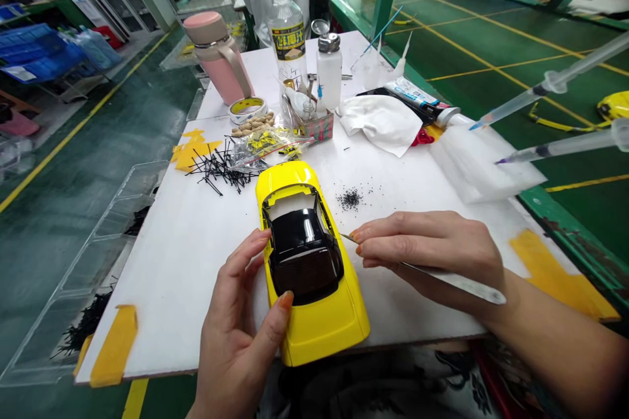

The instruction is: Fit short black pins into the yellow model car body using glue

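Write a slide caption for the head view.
Left hand holding a yellow model car body, right hand holding a slender tool beside it.

Bench (167,288): open lane left of the left hand (240,327), running up to the black rod pile (221,167). Behind the yellow car body (324,327), bagged parts (265,142) block the way; pink flask (223,65) and tall bottle (289,42) stand beyond. Right of the body, gap narrow: slim metal tool (457,280) and right hand (432,249) occupy it. Open strip between black grains (350,198) and white padding (484,173); two syringes (565,147) slant over the latter.
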### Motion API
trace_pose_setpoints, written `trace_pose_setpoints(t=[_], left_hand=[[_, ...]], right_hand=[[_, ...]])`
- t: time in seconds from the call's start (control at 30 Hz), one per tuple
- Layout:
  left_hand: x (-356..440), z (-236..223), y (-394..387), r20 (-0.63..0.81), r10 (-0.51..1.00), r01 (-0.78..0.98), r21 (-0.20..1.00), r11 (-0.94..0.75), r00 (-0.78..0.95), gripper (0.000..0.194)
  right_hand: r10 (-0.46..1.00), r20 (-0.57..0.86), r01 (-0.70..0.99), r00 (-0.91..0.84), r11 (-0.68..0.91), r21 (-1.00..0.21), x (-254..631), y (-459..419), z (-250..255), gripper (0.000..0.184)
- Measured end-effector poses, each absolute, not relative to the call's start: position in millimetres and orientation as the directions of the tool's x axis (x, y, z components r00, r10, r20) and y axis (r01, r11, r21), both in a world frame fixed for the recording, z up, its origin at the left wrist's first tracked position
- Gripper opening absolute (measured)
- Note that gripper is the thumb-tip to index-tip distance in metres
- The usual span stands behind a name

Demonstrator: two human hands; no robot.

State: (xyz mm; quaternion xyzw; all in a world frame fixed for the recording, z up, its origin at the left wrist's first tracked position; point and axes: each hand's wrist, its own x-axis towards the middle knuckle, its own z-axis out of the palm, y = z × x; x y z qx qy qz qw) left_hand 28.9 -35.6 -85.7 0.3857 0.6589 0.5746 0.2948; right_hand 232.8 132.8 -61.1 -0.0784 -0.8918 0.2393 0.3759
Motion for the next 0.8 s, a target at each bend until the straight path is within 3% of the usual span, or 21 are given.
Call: trace_pose_setpoints(t=[0.8], left_hand=[[26.1, -86.2, -37.2, 0.052, 0.842, 0.18, 0.982, 0.054, -0.536, 0.048]], right_hand=[[0.337, 0.617, -0.068, -0.711, 0.84, -0.538, 232.5, 135.6, -62.8, 0.016]])
